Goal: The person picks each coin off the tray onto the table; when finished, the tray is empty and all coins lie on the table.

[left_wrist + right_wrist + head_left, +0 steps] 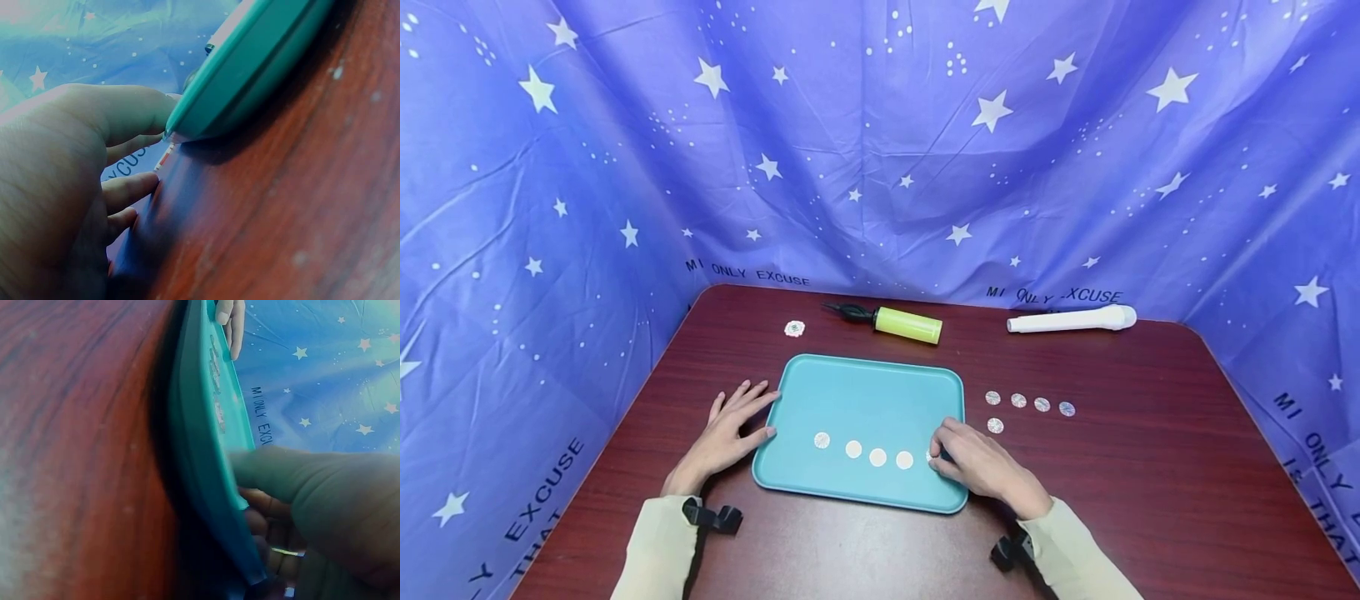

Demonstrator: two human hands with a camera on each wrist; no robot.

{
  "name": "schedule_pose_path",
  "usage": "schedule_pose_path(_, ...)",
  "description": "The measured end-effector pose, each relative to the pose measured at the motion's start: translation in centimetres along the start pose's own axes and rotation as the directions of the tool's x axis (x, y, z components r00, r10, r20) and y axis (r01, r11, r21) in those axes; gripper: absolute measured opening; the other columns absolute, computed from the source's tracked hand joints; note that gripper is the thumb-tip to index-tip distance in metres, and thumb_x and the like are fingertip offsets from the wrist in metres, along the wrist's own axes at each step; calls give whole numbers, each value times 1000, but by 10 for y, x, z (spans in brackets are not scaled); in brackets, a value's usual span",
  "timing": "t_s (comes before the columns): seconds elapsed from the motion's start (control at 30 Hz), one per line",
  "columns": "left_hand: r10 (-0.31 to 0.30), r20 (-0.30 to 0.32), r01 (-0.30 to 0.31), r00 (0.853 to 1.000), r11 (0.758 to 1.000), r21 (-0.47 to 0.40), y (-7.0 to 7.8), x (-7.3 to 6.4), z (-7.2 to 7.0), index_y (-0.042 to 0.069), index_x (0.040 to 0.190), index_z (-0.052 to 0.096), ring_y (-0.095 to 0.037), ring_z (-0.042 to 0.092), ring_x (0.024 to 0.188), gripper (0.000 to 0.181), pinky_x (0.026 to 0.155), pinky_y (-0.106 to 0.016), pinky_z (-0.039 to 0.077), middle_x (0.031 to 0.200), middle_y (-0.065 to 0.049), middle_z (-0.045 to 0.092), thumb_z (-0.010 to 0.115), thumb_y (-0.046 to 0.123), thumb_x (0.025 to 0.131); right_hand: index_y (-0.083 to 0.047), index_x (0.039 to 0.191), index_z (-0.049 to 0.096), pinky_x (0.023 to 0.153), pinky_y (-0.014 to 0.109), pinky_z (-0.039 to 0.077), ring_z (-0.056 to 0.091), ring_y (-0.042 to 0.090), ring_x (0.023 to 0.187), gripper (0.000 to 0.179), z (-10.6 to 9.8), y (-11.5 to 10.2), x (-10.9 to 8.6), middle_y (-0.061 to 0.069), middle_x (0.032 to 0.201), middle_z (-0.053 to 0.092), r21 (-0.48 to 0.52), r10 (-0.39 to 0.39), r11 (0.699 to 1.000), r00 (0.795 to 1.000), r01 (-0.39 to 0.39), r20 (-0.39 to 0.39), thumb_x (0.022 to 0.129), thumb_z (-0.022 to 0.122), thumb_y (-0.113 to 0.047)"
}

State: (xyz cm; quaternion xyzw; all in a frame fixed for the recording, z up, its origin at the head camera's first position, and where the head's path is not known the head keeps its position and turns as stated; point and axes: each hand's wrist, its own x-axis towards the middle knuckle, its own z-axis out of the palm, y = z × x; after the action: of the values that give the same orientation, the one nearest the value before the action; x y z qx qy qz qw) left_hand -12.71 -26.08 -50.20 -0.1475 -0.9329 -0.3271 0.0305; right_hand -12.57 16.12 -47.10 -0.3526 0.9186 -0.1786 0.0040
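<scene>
A teal tray (865, 400) lies on the table, with a row of small pale round discs (877, 457) across its front half. The leftmost disc (822, 440) has a silvery pattern; the ones beside it look plain. At the right end, my right hand (981, 462) reaches over the rim, thumb and fingertips pinching another disc (929, 457), mostly hidden, low over the tray. My left hand (724, 437) touches the tray's left rim with spread, fairly straight fingers. In the right wrist view, a thin bright edge (287, 552) shows among the right fingers; what it is I cannot tell.
Right of the tray, several patterned discs (1018, 401) lie on the dark red table (1150, 467). Behind the tray are a scalloped white piece (794, 328), a yellow-green hand pump (908, 326) with a black nozzle, and a white microphone-shaped stick (1067, 320). A starry blue curtain (865, 125) surrounds the table.
</scene>
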Motion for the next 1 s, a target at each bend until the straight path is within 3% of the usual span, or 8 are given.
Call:
schedule_pose_path(0.27, -5, -4, 5, 1000, 1000, -3, -2, -1, 1, 16, 144, 55, -49, 24, 151, 59, 116, -72, 1, 157, -22, 42, 72, 30, 89, -16, 92, 60, 72, 24, 50, 52, 4, 79, 19, 0, -2, -3, -7, 92, 58, 51, 66, 997, 997, -64, -41, 83, 77, -18)
schedule_pose_path(0.47, -9, -3, 9, 1000, 1000, -9, -2, -2, 1, 16, 144, 55, -49, 24, 151, 59, 116, -72, 1, 157, -22, 42, 72, 30, 89, -13, 106, 67, 76, 29, 55, 60, 8, 86, 30, -1, -5, 0, -2, 103, 64, 1, 122, 992, 990, -122, -69, 81, 81, -22)
schedule_pose_path(0.67, -9, -2, 9, 1000, 1000, -7, -2, -2, 1, 16, 144, 55, -49, 24, 151, 59, 116, -72, 1, 157, -22, 42, 72, 30, 89, -10, 113, 73, 76, 28, 55, 61, 10, 85, 35, 2, -4, 1, 0, 103, 63, -14, 86, 996, 995, -87, -60, 83, 81, -24)
schedule_pose_path(1.0, -5, 0, 5, 1000, 1000, -10, -1, 0, 0, 16, 144, 55, -49, 24, 151, 59, 116, -73, 1, 157, -22, 42, 72, 31, 89, -10, 97, 77, 74, 27, 55, 62, 10, 82, 12, 3, -1, 2, -1, 90, 64, 35, 17, 999, 994, -13, -106, 85, 78, -14)
